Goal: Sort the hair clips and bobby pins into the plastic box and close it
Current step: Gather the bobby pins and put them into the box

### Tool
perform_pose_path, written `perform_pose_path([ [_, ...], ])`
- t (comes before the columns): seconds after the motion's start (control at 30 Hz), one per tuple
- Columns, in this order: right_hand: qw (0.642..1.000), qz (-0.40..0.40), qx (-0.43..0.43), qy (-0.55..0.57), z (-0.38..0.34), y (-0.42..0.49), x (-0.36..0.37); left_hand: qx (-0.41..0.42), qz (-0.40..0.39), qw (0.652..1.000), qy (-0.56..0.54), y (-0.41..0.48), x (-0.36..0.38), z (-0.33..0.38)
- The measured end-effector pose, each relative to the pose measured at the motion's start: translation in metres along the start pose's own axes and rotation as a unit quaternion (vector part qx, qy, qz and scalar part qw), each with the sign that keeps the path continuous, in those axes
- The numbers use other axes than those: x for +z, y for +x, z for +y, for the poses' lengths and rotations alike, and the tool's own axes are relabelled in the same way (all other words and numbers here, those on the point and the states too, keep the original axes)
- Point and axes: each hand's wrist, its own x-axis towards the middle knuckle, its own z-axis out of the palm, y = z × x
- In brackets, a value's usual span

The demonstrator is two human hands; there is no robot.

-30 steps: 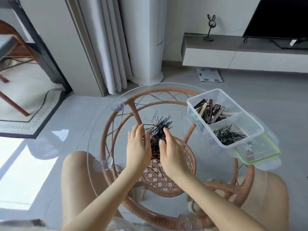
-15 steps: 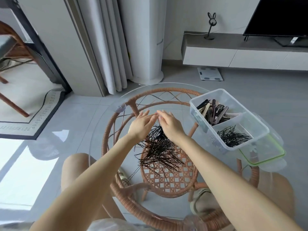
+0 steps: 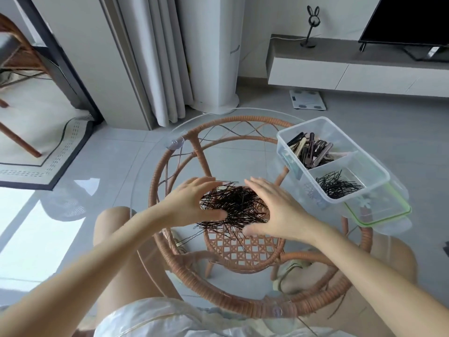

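A heap of black bobby pins [image 3: 234, 206] lies on the round glass tabletop [image 3: 155, 181]. My left hand [image 3: 194, 203] cups the heap from the left and my right hand [image 3: 272, 210] cups it from the right, fingers spread, palms facing each other. To the right stands a clear plastic box [image 3: 364, 164] with two compartments: the far one holds dark and beige hair clips [image 3: 309, 149], the near one holds bobby pins [image 3: 339, 186]. Its green-rimmed lid [image 3: 386, 212] lies under the box's near end.
The glass top rests on a woven rattan frame [image 3: 155, 190]. My knees show below it. A curtain [image 3: 158, 57] and a white column stand behind; a TV bench [image 3: 340, 66] and a bathroom scale [image 3: 307, 99] are at the back right.
Both hands reached to the far side of the pile, then drew back and apart, and now cup it from either side. The scattered pins are gathered into a tighter heap.
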Motion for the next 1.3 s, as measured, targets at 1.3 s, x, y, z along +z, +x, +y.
perform_pose_path([
  [1.3,0.994,0.101,-0.042,-0.006,-0.016,-0.005,-0.12,-0.046,0.015,0.998,0.045,-0.001,-0.015,0.018],
])
